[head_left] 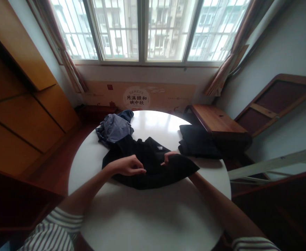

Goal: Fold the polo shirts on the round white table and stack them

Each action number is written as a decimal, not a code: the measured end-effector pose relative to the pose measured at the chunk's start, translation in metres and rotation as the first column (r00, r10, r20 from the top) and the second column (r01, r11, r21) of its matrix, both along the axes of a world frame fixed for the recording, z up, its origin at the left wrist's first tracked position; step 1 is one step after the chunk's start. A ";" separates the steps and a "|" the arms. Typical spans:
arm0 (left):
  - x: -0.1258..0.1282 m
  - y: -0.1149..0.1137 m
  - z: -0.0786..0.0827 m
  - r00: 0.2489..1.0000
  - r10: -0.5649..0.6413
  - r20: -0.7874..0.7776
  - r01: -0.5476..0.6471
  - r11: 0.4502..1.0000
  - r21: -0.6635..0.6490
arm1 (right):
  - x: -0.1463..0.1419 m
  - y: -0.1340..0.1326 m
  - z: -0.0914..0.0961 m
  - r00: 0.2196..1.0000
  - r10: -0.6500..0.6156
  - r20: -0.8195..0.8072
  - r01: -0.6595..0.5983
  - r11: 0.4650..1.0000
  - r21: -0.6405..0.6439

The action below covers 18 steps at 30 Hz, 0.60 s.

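Observation:
A black garment (147, 177) with a small white label (160, 148) is spread in loose folds on the round white table (142, 219). My left hand (129, 165) lies over its left part, thumb and fingers pinched together on the cloth. Part of the fabric covers my right wrist, and my right hand (169, 157) shows beyond it with curled fingers closed on the dark cloth. The exact grip of the right fingers is partly hidden. Whether the garment is a shirt or another kind, I cannot tell.
A crumpled heap of grey and navy clothes (116, 127) lies at the table's back left. Folded black clothes (198, 141) rest at the right edge. Behind them stands a wooden bench (218, 118). Windows (142, 31) and yellow-brown cabinets (19, 118) surround the table.

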<state>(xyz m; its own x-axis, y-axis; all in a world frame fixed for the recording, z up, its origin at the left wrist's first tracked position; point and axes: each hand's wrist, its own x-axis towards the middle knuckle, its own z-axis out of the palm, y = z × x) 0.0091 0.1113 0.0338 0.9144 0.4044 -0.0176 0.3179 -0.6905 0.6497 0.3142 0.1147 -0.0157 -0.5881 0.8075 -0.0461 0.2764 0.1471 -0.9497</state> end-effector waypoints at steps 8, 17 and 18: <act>-0.002 0.024 -0.022 0.807 0.493 0.324 -0.568 0.797 0.204 | -0.008 -0.017 0.027 0.982 0.026 -0.187 -0.063 0.979 -0.195; -0.009 0.038 -0.040 0.818 0.550 0.171 -0.574 0.800 0.174 | -0.008 -0.019 0.030 0.987 -0.013 0.162 0.006 0.999 0.042; -0.010 0.038 -0.038 0.829 0.538 0.151 -0.557 0.816 0.155 | -0.008 -0.021 0.034 0.978 0.001 0.210 -0.018 0.997 0.081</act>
